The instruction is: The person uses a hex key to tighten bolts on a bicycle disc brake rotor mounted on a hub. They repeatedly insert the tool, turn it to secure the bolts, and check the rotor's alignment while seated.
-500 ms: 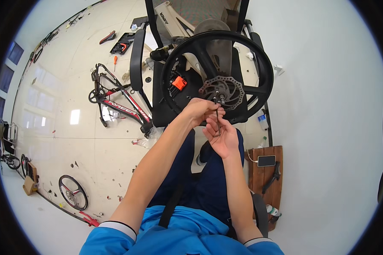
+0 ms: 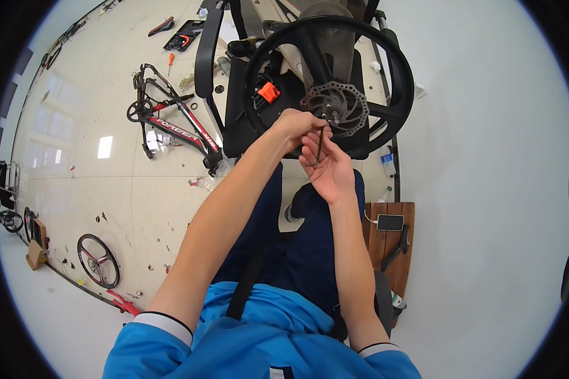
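Note:
A black spoked wheel (image 2: 406, 88) rests on the chair in front of me, its silver brake disc (image 2: 358, 107) facing up. My left hand (image 2: 292, 128) is closed, pinching the upper part of a thin dark L-shaped hex key (image 2: 320, 148) beside the hub. Palm up, my right hand (image 2: 332, 175) has its fingers curled around the key's lower part, near the bent end. The key's upper tip lies close to the disc's inner bolts; whether it sits in one is too small to tell.
The black chair (image 2: 234, 129) also holds an orange-and-black tool (image 2: 269, 93). A red-and-black bike frame (image 2: 177, 129), a toolbox (image 2: 184, 36), an orange screwdriver (image 2: 171, 60) and another wheel (image 2: 98, 260) lie on the floor at left. A phone (image 2: 390, 222) is on a wooden stand at right.
The whole view has shifted, so the chair and wheel stand higher in it. Both hands still hold the hex key by the hub; the key leans more than before.

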Demonstrator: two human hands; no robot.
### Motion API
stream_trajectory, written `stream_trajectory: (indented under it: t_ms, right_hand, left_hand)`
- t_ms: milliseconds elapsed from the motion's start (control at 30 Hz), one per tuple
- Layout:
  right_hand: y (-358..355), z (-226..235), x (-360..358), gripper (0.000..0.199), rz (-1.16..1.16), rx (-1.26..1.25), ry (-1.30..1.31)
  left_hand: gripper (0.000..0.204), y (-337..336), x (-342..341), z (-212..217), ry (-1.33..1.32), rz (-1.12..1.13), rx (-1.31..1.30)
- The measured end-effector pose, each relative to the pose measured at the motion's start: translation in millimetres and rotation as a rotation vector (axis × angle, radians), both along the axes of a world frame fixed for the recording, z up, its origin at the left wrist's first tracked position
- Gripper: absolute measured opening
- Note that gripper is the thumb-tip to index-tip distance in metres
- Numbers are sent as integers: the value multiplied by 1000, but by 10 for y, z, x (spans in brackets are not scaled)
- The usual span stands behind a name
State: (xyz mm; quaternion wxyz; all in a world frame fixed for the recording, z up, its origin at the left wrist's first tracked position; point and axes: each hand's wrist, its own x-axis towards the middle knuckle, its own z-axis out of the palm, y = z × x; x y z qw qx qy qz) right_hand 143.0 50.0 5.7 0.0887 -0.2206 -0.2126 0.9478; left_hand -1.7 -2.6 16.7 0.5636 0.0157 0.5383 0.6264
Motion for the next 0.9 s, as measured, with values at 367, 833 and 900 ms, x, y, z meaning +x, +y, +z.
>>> stream_trajectory:
  t_ms: [367, 833, 900]
  right_hand:
    - [130, -89, 48, 16, -65, -17, -61]
    - [56, -262, 482, 21, -59, 72, -65]
    - [64, -245, 464, 21, -55, 88, -66]
  left_hand:
    - [24, 129, -8, -88, -29, 81, 64]
    - [25, 197, 166, -181, -6, 212, -3]
    - [27, 180, 179, -190, -58, 185, 19]
